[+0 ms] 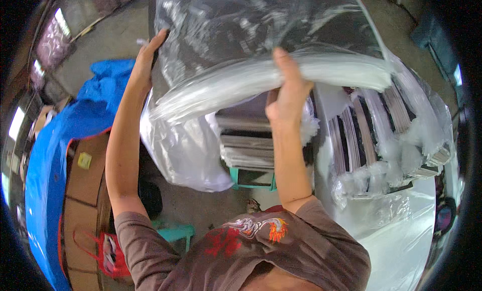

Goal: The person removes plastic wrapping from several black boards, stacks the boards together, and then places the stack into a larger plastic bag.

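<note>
A wide stack of thin sheets in clear glossy plastic is held up in front of me, its top dark and its near edge pale and layered. My right hand grips that near edge, thumb on top and fingers underneath. At the stack's left side, my left hand closes on the edge; most of its fingers are hidden. Loose clear plastic hangs below the left part. Beneath the held stack sits a pile of dark-topped sheets with grey layered edges.
On my right, several plastic-wrapped bundles lie side by side on a pale table. A blue cover drapes over brown cardboard on the left. Below are a red bag and a green stool.
</note>
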`<state>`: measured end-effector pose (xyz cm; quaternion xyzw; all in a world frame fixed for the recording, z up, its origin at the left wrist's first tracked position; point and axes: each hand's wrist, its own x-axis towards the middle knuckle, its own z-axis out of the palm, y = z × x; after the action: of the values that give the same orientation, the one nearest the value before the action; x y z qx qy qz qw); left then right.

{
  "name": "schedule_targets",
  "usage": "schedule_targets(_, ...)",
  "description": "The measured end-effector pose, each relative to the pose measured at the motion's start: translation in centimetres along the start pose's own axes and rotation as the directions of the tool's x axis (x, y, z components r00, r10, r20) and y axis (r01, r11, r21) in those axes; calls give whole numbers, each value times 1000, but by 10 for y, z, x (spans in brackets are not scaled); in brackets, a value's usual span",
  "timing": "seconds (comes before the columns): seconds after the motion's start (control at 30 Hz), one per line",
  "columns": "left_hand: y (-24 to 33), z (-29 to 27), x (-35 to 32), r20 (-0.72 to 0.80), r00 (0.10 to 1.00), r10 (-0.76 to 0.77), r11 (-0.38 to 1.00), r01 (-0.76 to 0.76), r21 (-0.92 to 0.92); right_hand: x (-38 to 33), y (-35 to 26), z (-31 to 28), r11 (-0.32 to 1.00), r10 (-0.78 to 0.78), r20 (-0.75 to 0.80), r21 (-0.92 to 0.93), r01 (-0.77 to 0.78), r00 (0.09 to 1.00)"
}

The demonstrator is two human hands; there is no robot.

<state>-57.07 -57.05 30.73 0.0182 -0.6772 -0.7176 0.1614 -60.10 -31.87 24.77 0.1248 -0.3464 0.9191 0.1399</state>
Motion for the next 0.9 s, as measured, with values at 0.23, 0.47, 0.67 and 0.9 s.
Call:
schedule_targets(0.23,-81,-26,101,-22,989,-145,987,143,-68,40,63,-6,1000,-21,-10,20,21,1000)
schedule_targets(0.47,-173,-30,158,130,957,-258,962,267,-60,60,121,-54,970,173,-159,-142,-196,972)
schedule_targets(0.67,-222,-20,173,188,916,-354,934,356,24,51,155,-82,988,132,-293,-41,-150,947)
schedule_targets(0.9,-243,-23,181,254,875,-412,905,425,2,47,172,-95,991,55,-356,-92,-93,933)
